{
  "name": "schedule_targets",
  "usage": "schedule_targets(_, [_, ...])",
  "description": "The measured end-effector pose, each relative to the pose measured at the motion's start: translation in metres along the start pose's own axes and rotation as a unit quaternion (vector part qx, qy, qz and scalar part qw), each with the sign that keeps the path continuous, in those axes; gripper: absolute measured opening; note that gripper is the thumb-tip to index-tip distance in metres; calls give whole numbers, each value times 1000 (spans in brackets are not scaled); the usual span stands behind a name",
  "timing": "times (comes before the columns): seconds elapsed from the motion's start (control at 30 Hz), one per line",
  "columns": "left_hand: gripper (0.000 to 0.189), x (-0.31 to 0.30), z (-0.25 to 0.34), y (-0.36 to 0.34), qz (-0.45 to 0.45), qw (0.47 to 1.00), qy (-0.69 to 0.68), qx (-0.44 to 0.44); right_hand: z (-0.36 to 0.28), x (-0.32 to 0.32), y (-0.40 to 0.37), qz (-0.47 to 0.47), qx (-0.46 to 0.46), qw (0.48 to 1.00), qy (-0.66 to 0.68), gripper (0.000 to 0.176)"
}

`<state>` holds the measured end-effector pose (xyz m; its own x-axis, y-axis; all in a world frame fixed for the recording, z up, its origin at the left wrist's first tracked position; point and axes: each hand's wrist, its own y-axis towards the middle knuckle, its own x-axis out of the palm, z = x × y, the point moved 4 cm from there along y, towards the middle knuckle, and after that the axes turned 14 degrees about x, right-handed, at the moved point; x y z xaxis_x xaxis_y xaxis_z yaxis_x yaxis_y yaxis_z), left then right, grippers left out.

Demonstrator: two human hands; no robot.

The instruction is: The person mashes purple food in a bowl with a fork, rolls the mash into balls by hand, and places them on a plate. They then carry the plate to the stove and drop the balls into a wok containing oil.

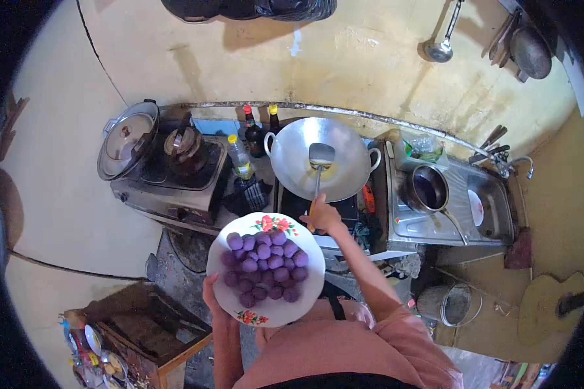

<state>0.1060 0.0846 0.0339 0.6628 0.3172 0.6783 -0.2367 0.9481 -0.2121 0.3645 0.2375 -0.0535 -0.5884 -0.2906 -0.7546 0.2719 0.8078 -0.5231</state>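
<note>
My left hand (213, 299) grips the left rim of a white plate (311, 266) with red flowers painted on it. Several round purple balls (264, 255) are heaped on the plate, which I hold in front of my body. My right hand (323, 215) is closed around the handle of a spatula (321, 155). The spatula's wide metal blade rests inside a large two-handled wok (295, 152), where a little yellowish liquid, perhaps oil, shows at the bottom. The wok sits on a dark stove. My left fingers are mostly hidden under the plate.
Left of the wok stand dark bottles (254, 137) and a yellow-capped clear bottle (241, 157). A second stove (169, 188) carries a lidded pot (126, 139). To the right, a long-handled pan (427, 189) lies beside the sink (490, 207). A bucket (456, 305) stands on the floor.
</note>
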Motion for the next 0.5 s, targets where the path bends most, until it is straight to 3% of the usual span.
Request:
schedule_targets(0.1, [55, 1, -10, 3, 23, 999, -11, 22, -2, -5, 6, -1, -16, 998, -63, 65])
schedule_targets(0.17, [55, -3, -9, 5, 48, 998, 13, 34, 3, -20, 7, 63, -29, 995, -78, 56])
schedule_targets(0.23, [56, 7, -7, 9, 14, 999, -10, 35, 11, -49, 5, 82, -42, 989, -118, 51])
schedule_targets(0.3, [56, 9, -5, 10, 2, 999, -14, 33, 31, -68, 18, 137, -112, 960, -215, 61])
schedule_targets(0.37, [56, 7, -5, 10, 11, 999, -3, 32, 29, -113, -4, 124, -87, 953, -261, 36])
schedule_targets(0.5, [57, 8, -4, 12, 5, 999, -12, 35, 48, -149, -6, 181, -112, 924, -319, 27])
